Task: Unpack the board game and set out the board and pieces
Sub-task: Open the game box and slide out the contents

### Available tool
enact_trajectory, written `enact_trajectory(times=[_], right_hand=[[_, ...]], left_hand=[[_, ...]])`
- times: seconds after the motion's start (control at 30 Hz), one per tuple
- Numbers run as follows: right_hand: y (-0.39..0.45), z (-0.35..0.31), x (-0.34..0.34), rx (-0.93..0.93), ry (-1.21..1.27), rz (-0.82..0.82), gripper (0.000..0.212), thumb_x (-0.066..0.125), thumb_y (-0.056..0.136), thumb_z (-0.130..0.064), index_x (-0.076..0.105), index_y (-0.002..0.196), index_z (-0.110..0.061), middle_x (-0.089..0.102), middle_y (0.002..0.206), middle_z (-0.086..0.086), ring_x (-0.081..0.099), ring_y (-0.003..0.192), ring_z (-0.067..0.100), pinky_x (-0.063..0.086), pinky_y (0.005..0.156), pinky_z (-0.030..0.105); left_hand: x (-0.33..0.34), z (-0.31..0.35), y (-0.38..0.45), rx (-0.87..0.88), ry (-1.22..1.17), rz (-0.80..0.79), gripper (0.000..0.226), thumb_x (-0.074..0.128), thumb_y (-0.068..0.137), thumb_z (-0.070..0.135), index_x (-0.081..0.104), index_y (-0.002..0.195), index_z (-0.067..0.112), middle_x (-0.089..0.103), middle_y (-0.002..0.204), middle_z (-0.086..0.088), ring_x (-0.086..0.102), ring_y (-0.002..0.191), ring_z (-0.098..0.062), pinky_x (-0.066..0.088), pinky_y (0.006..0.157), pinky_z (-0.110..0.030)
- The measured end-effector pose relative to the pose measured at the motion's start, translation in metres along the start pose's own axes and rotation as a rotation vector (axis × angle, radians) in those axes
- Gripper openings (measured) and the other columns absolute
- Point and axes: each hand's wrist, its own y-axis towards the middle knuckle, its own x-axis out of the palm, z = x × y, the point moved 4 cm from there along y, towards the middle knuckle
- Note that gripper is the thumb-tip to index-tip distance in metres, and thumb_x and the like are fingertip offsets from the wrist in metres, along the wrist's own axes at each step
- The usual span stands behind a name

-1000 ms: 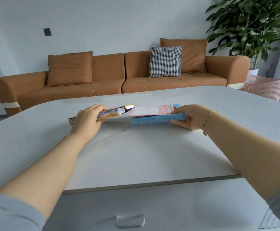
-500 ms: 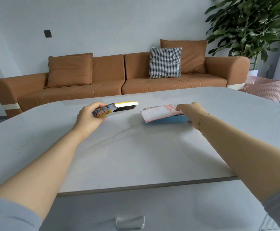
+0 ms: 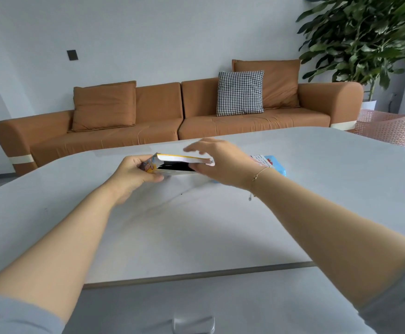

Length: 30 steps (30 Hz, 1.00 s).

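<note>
A: Which step is this?

B: The unpacking, I'd judge. The left hand (image 3: 134, 174) grips the left end of the game box (image 3: 177, 165), fingers curled round it, holding it just above the counter (image 3: 317, 189). The box's open end faces right, with something dark showing inside.

A: And the other hand?

B: The right hand (image 3: 218, 162) is at that open end, fingers spread loosely over the top edge. It's blurred, so I can't tell whether the thumb is hooked inside or pinching anything.

A: Anything out yet?

B: A blue tray (image 3: 277, 166) with a pink-and-white printed sheet (image 3: 260, 160) on it lies on the counter just right of the hand, partly hidden by the wrist.

A: What does the next move call for?

B: Probably steadying the box with the left hand while the right reaches into the opening and draws out the rest, then laying it clear of the tray.
</note>
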Motion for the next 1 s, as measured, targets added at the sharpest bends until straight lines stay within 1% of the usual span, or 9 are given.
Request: enact_trajectory(times=[0.13, 0.23, 0.37, 0.5, 0.63, 0.73, 0.8, 0.9, 1.0], right_hand=[[0.003, -0.001, 0.005, 0.103, 0.098, 0.051, 0.031, 0.045, 0.098, -0.033, 0.067, 0.095, -0.011, 0.067, 0.083, 0.007, 0.057, 0.082, 0.027, 0.045, 0.074, 0.039], [0.002, -0.003, 0.009, 0.091, 0.132, 0.038, 0.035, 0.045, 0.098, -0.035, 0.066, 0.092, -0.007, 0.065, 0.08, 0.011, 0.054, 0.079, 0.027, 0.046, 0.075, 0.041], [0.002, -0.01, 0.009, 0.08, 0.175, 0.053, 0.036, 0.046, 0.097, -0.036, 0.066, 0.088, -0.008, 0.064, 0.074, 0.01, 0.053, 0.075, 0.025, 0.044, 0.072, 0.038], [0.005, -0.012, 0.005, 0.118, 0.211, 0.091, 0.036, 0.048, 0.096, -0.035, 0.062, 0.079, -0.007, 0.061, 0.067, 0.01, 0.052, 0.071, 0.024, 0.042, 0.067, 0.036], [0.008, 0.006, -0.003, 0.389, 0.59, 0.296, 0.037, 0.052, 0.095, -0.026, 0.052, 0.064, -0.007, 0.048, 0.062, 0.008, 0.047, 0.062, 0.018, 0.045, 0.059, 0.029], [0.005, 0.024, 0.003, 0.69, 0.978, 0.327, 0.026, 0.053, 0.095, -0.023, 0.062, 0.08, -0.003, 0.064, 0.075, 0.016, 0.067, 0.063, 0.025, 0.06, 0.068, 0.035], [0.001, 0.032, 0.011, 0.837, 1.027, 0.269, 0.024, 0.054, 0.093, -0.019, 0.058, 0.074, -0.006, 0.067, 0.069, 0.014, 0.069, 0.057, 0.022, 0.06, 0.064, 0.03], [-0.006, 0.039, 0.02, 0.942, 0.923, 0.179, 0.027, 0.051, 0.087, -0.002, 0.047, 0.062, -0.01, 0.06, 0.043, 0.004, 0.065, 0.044, 0.018, 0.056, 0.052, 0.023], [-0.011, 0.041, 0.026, 0.908, 0.746, 0.147, 0.017, 0.046, 0.081, 0.003, 0.054, 0.067, -0.002, 0.067, 0.063, 0.013, 0.069, 0.059, 0.029, 0.059, 0.057, 0.032]], left_hand=[[-0.005, -0.011, -0.001, -0.031, 0.049, 0.007, 0.023, 0.067, 0.074, -0.014, 0.062, 0.096, -0.006, 0.039, 0.05, 0.013, 0.036, 0.047, 0.001, 0.031, 0.053, -0.009], [-0.004, -0.016, -0.003, 0.003, 0.065, -0.017, 0.039, 0.066, 0.076, -0.013, 0.069, 0.097, 0.02, 0.045, 0.078, -0.003, 0.043, 0.061, -0.001, 0.034, 0.06, -0.01], [-0.007, -0.025, -0.001, 0.005, 0.082, -0.015, 0.04, 0.075, 0.068, 0.01, 0.072, 0.093, 0.04, 0.051, 0.094, -0.004, 0.043, 0.087, -0.02, 0.035, 0.078, -0.034], [-0.01, -0.022, 0.0, -0.002, 0.084, 0.025, 0.043, 0.08, 0.061, 0.034, 0.068, 0.1, 0.022, 0.054, 0.093, -0.003, 0.048, 0.087, -0.018, 0.037, 0.078, -0.032], [-0.018, 0.015, 0.005, 0.167, 0.131, 0.163, 0.042, 0.08, 0.072, 0.015, 0.059, 0.108, 0.012, 0.063, 0.095, 0.008, 0.059, 0.087, -0.006, 0.045, 0.076, -0.01], [-0.025, 0.041, 0.005, 0.267, 0.212, 0.222, 0.047, 0.08, 0.071, 0.038, 0.058, 0.113, 0.033, 0.064, 0.106, 0.015, 0.061, 0.099, -0.003, 0.049, 0.083, -0.024], [-0.025, 0.048, 0.008, 0.301, 0.431, 0.222, 0.05, 0.074, 0.071, 0.053, 0.057, 0.116, 0.037, 0.061, 0.11, 0.015, 0.058, 0.104, -0.008, 0.045, 0.091, -0.032], [-0.015, 0.043, 0.013, 0.155, 0.77, 0.085, 0.055, 0.058, 0.077, 0.066, 0.051, 0.124, 0.039, 0.055, 0.119, 0.01, 0.053, 0.111, -0.014, 0.035, 0.101, -0.039], [-0.002, 0.024, 0.012, 0.007, 0.718, -0.104, 0.09, 0.053, 0.06, 0.085, 0.036, 0.138, 0.042, 0.041, 0.135, 0.008, 0.044, 0.125, -0.016, 0.035, 0.107, -0.042]])
